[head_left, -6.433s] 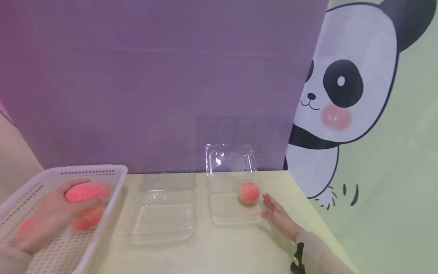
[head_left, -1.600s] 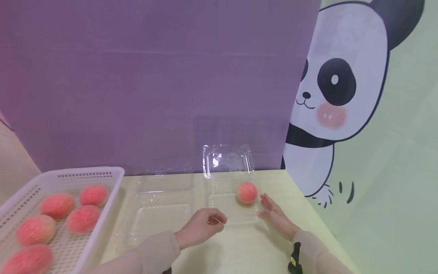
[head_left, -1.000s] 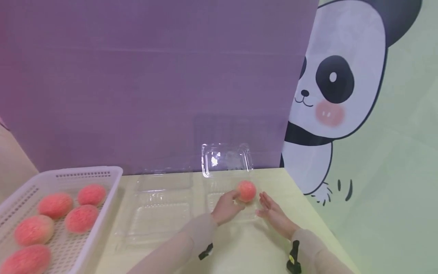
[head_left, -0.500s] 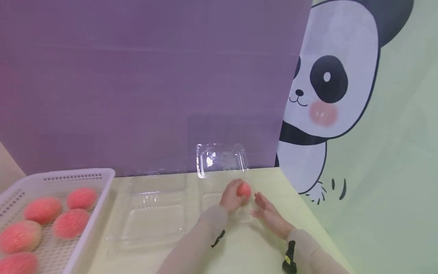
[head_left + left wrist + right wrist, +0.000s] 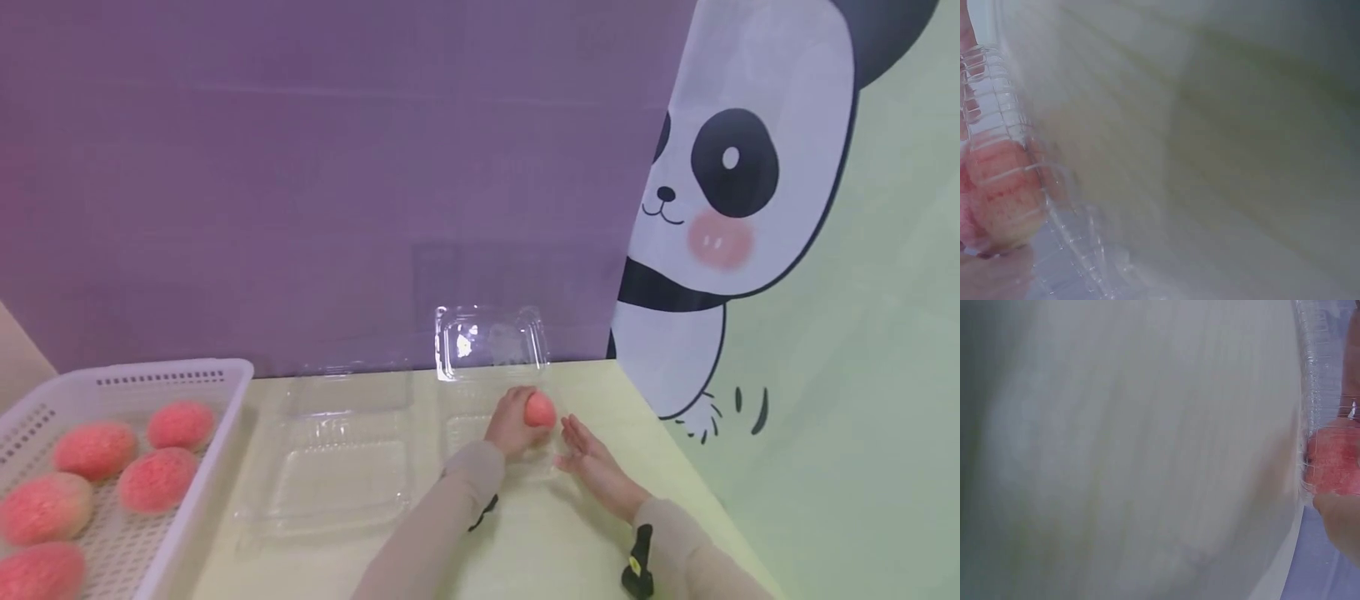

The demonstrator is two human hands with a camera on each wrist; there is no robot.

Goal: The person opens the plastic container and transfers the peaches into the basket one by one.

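Note:
My left hand point(image 5: 513, 423) reaches into the right-hand clear plastic clamshell box point(image 5: 465, 433), its fingers curled round a pink peach point(image 5: 540, 410) at the box's right side. In the left wrist view the same peach point(image 5: 1007, 194) shows red and yellow through the ribbed clear wall. My right hand point(image 5: 598, 471) lies just outside that box's right wall, fingers straight and close to the peach. The right wrist view catches the peach point(image 5: 1335, 459) behind the plastic, with part of a hand below it. The box's lid point(image 5: 491, 343) stands raised against the purple backdrop.
A second clear clamshell box point(image 5: 337, 475) lies open on the pale table point(image 5: 525, 550), left of the first. At far left a white perforated basket point(image 5: 240, 392) holds several pink peaches point(image 5: 157, 481). A panda wall picture point(image 5: 675, 333) rises behind the right edge.
Earlier my left hand held a peach in the basket, later hovered unladen before the right box. It has since moved right and forward and grasped the peach there. My right hand stays put.

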